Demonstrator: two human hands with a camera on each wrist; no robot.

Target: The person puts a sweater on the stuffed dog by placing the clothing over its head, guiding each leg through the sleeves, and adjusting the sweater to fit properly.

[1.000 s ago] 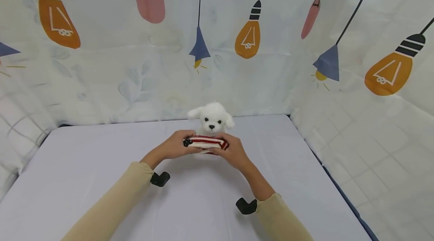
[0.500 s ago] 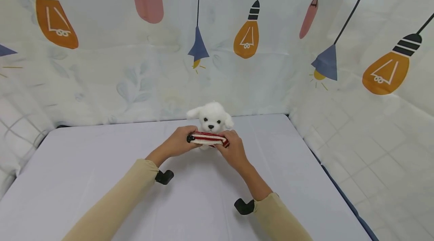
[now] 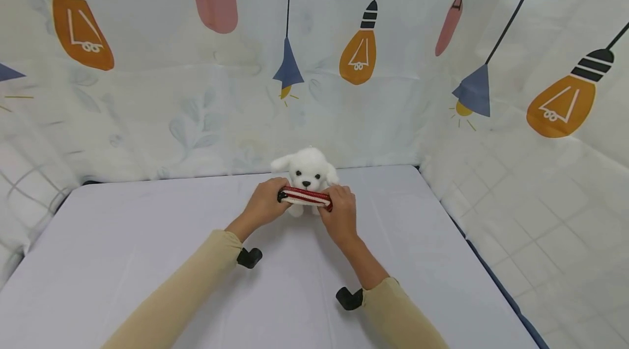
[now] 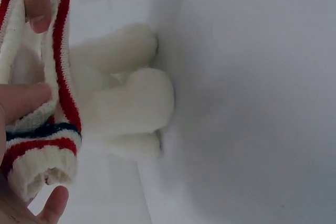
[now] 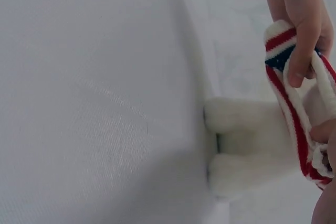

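Observation:
A small knitted pet sweater (image 3: 306, 196), white with red and dark blue stripes, is stretched between both hands in front of a white plush dog (image 3: 310, 167). My left hand (image 3: 267, 201) grips its left end and my right hand (image 3: 341, 213) its right end. In the left wrist view, thumbs reach inside the opening of the sweater (image 4: 64, 72), which is held wide apart. A ribbed cuff hangs beside the left fingers. Behind the sweater, the plush dog's legs (image 4: 131, 100) stand on the table. The sweater hides the dog's chest in the head view.
A white-covered table (image 3: 295, 294) lies under the arms, its back edge close behind the dog. Patterned curtains (image 3: 221, 92) with printed bulbs and lamps rise at the back and sides. Black wrist mounts (image 3: 249, 258) stick out from both sleeves.
Both hands have lifted the sweater a little and carried it nearer to the dog, up to just below its muzzle. The left hand has shifted right. The dog has stayed in place.

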